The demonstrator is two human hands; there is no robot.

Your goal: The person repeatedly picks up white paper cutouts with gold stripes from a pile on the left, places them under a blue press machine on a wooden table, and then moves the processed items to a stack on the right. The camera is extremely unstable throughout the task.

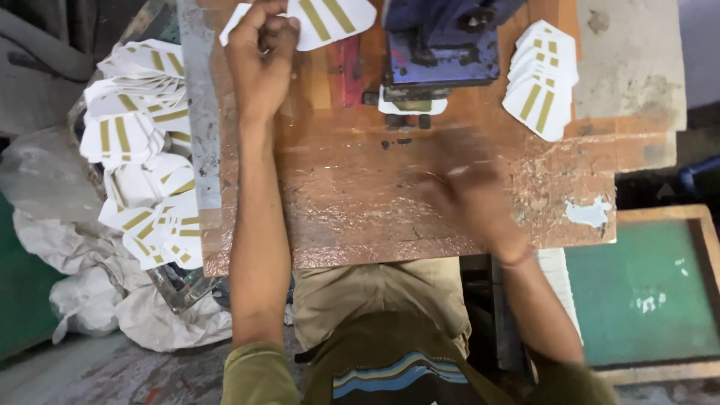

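Short olive-green sleeves end above both elbows, forearms bare from there down. The shirt front at the bottom centre of the frame is dark olive with wavy blue and yellow stripes across the chest. Khaki trousers show just above it. A thin band circles the wrist of the right hand (pixel 469 196), which is blurred.

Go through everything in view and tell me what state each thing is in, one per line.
Left hand: closed, pinching a white piece with gold stripes.
Right hand: motion-blurred above the worn table, grip unclear.
Blue press: a white piece lies under it.
Right stack: fanned, neat.
Left pile: loose, jumbled.
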